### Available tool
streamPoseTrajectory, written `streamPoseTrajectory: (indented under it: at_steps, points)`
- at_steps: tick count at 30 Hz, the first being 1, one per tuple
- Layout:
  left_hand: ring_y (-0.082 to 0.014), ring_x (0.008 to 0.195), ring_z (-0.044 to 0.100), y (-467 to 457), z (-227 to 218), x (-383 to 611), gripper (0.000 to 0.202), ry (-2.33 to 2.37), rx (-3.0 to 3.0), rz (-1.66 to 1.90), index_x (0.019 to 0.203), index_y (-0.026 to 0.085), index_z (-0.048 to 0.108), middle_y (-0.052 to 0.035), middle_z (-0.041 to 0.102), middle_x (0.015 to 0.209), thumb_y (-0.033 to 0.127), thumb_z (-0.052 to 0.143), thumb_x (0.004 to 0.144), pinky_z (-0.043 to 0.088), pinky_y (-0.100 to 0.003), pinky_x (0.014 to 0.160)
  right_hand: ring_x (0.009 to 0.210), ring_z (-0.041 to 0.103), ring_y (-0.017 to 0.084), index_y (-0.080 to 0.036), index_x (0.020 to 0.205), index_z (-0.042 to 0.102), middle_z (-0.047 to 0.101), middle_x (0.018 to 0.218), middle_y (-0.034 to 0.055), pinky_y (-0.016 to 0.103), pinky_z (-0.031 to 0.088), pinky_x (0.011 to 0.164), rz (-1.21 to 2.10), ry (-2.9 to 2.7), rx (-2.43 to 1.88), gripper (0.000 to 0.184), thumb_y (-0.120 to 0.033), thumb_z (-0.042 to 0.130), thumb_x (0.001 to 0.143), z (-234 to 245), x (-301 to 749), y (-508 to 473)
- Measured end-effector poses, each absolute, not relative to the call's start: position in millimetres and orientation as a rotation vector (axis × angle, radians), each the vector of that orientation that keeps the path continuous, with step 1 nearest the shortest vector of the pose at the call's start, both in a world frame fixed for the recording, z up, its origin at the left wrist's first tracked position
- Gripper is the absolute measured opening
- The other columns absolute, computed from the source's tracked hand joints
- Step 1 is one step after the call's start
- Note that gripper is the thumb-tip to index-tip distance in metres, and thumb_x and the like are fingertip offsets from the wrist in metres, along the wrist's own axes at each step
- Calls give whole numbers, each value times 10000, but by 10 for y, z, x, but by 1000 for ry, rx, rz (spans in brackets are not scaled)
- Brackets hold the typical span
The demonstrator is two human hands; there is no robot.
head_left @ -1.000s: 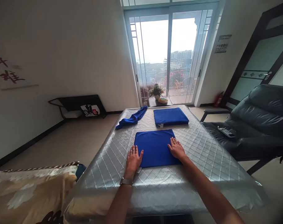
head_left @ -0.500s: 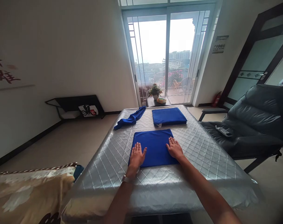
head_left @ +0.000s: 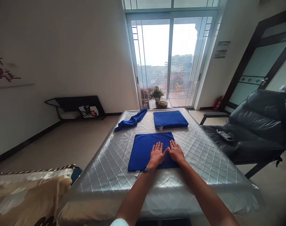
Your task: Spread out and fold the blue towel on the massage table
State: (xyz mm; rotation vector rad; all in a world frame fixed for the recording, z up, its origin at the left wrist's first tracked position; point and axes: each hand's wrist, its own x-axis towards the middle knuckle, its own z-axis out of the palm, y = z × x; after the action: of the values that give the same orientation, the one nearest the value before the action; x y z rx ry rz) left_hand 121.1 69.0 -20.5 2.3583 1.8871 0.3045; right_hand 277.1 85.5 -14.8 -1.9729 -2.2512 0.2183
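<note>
A flat blue cloth (head_left: 143, 150) lies spread near the front of the table, its white tag showing at the lower edge. Both palms press down on it. My left hand (head_left: 157, 154) rests on the cloth right of its middle, fingers stretched out. My right hand (head_left: 176, 151) lies flat at the cloth's right edge, the two thumbs almost touching. Farther back sits a neat stack of folded blue cloths (head_left: 170, 119) with a tag at its front corner. To its left is a crumpled blue cloth (head_left: 132, 120).
A silver quilted cover (head_left: 110, 166) drapes the table. On the right stands a dark armchair (head_left: 256, 125) with a corded device (head_left: 225, 135) on its seat. A potted plant (head_left: 157, 93) stands beyond the far edge. Patterned bedding (head_left: 27, 197) is at the lower left.
My left hand has slid right across the cloth, from its left side to beside my right hand. The right hand has stayed near the right edge. The view has tilted slightly.
</note>
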Motion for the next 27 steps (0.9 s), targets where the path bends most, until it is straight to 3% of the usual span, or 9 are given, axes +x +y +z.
streamPoseTrajectory:
  at_steps: [6,13,19,24,27]
  points:
    - [-286,1544,273,645,-276,257,786,2257,2178,287,1587,128,341,-155,317,1654,623,125,1015,208,-504,1265,1573,147,186,-89,1627,241,184,1704,70,356,79,1268,258,-2220,-1983,691,-454,197,1042,-125,2743,838]
    - [-335,1526,304,564,-378,-325,804,2440,2008,340,1564,32,347,-256,310,1630,605,197,1021,292,-513,1230,1577,120,192,-74,1631,208,164,1710,81,365,65,1271,301,-2233,-2012,703,-454,182,1041,-126,2738,856]
    - [-309,1519,328,569,-404,-315,773,2422,2042,373,1558,45,368,-234,350,1619,580,188,1029,282,-496,1239,1575,136,202,-86,1633,210,162,1711,87,388,85,1267,314,-2262,-2055,695,-444,192,1038,-71,2730,860]
    - [-299,1520,327,565,-390,-324,763,2414,2055,365,1552,20,366,-226,363,1617,555,200,1035,251,-475,1256,1520,311,262,-88,1570,387,354,1644,145,456,138,1249,260,-2267,-2060,642,-408,237,1035,89,2694,989]
    - [-298,1512,347,571,-396,-339,730,2412,2054,404,1553,42,378,-215,386,1606,529,196,1039,258,-506,1252,1540,261,253,-74,1573,376,345,1649,143,434,114,1252,234,-2275,-2022,646,-406,221,1041,171,2656,1191]
